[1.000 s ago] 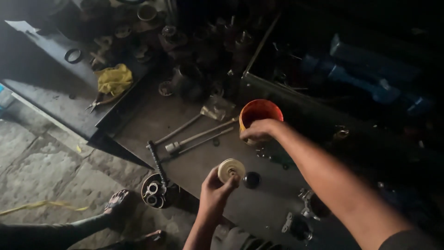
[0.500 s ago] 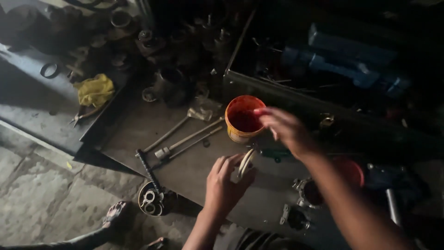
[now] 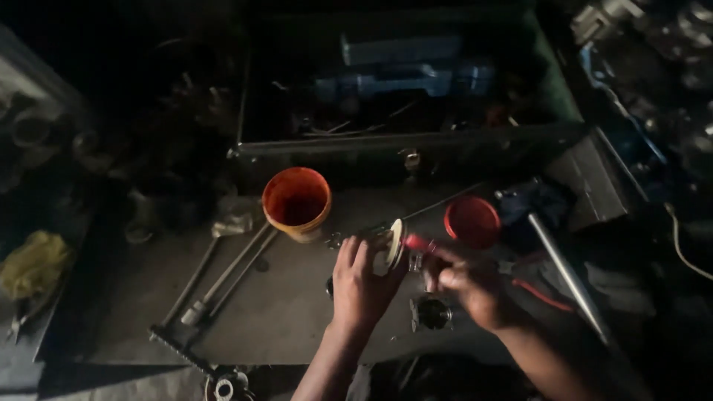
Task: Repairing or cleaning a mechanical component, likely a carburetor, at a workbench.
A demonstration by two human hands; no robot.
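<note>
- Metal worktop (image 3: 297, 319): dim grey sheet, everything sits on it; I see its near edge run along the bottom, left of my arms.
- Open toolbox (image 3: 401, 96) along the far edge, blue tools inside, too dark to sort.
- Long steel bars (image 3: 223, 278) lie slantwise toward the near-left corner, well apart from my hands.
- Shiny rod (image 3: 564, 275) slants toward the right edge, near my right wrist.
- Orange tub (image 3: 297, 202), open, upright, mid-worktop toward the far edge, just beyond my left fingers.
- Red lid (image 3: 472, 221) to the right of the tub, near the far edge, apart from both hands.
- Left hand (image 3: 362, 278): curled around the pale disc (image 3: 392, 243), fingers closed on its rim, disc held on edge above mid-worktop.
- Right hand (image 3: 468, 286): pinched shut on a red-handled tool (image 3: 417, 243), whose tip is at the disc's face; I can't tell if it touches.
- Small round metal fitting (image 3: 432, 313) on the worktop between my wrists, untouched.
- Handling, my judgement: the disc looks stiff and light, probably greasy, so slippery; grip by the rim with thumb opposite the fingers, keeping the face free. The tool is thin and rigid, best pinched low on the handle.
</note>
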